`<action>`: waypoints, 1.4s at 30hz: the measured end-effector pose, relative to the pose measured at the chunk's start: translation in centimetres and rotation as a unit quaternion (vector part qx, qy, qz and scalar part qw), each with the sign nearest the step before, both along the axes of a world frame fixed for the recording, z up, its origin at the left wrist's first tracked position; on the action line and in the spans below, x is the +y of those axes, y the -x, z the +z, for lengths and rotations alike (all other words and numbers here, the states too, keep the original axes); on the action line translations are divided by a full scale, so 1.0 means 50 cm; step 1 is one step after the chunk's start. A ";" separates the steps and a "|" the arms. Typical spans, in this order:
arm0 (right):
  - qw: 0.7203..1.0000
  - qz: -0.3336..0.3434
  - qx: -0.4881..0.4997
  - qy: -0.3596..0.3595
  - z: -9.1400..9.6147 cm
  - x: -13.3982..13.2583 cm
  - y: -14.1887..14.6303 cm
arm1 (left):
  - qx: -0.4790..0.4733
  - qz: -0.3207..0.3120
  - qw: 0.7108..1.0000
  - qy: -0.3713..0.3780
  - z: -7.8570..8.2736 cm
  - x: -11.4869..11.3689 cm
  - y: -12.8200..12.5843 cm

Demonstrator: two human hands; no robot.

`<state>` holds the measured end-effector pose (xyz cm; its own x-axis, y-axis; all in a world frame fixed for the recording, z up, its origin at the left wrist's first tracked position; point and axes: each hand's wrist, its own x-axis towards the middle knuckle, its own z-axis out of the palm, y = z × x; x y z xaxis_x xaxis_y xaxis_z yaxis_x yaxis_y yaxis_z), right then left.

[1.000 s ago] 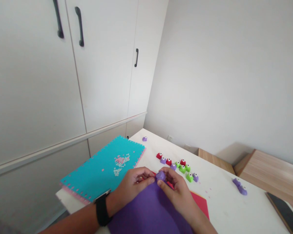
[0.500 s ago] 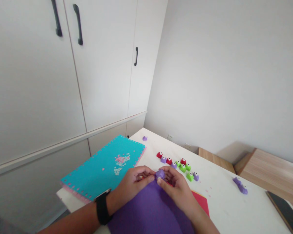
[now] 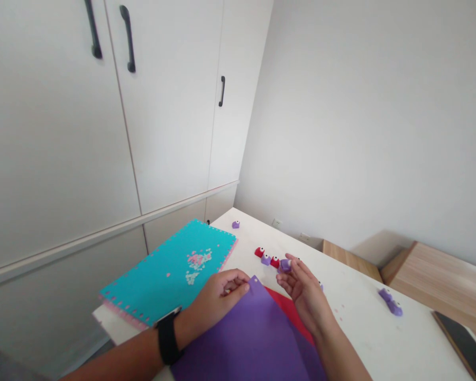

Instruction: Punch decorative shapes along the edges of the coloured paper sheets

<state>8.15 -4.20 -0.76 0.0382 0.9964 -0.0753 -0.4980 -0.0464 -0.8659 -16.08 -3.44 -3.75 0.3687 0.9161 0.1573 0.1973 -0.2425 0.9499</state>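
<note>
My left hand [image 3: 226,291], with a black band on its wrist, is closed on the edge of a purple sheet [image 3: 241,333] near its corner, where a small punched hole shows. My right hand [image 3: 307,296] is raised off the sheet, holding a purple craft punch [image 3: 285,265] between thumb and fingers. Just left of it, a red craft punch [image 3: 275,262], a light purple craft punch [image 3: 265,259] and another red one stand in a row on the table. Other punches behind my right hand are mostly hidden. A red sheet [image 3: 285,307] lies beneath the purple one.
A turquoise sheet [image 3: 154,275] with punched edges lies at left over pink, carrying a heap of paper bits [image 3: 198,259]. Single purple punch [image 3: 236,225] at the far corner; two purple punches [image 3: 391,301] at right. A dark flat object [image 3: 460,338] sits at the table's [image 3: 381,344] right edge.
My right hand has moved away from the sheet's corner, up and right, taking the purple craft punch with it. The corner now shows a hole. My left hand stays on the sheet.
</note>
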 end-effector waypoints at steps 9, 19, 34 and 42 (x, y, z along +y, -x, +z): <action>0.996 0.001 0.047 0.077 -0.035 0.024 -0.042 | 0.059 0.013 0.997 -0.039 0.013 -0.005 -0.001; 0.982 0.048 0.054 0.172 -0.067 0.041 -0.067 | 0.068 0.010 0.996 -0.049 0.022 -0.010 -0.004; 0.916 0.081 -0.391 -0.042 -0.103 0.033 -0.060 | 0.081 0.005 0.995 -0.056 0.022 -0.014 -0.006; 0.859 0.104 -0.488 -0.113 -0.077 0.032 -0.085 | 0.081 0.000 0.995 -0.061 0.023 -0.013 -0.006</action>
<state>12.42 -2.59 -4.62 -0.2066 0.9745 0.0878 0.4697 0.1775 -0.8648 -15.78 -4.09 -2.59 0.3984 0.8937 0.2062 0.3462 -0.3547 0.8685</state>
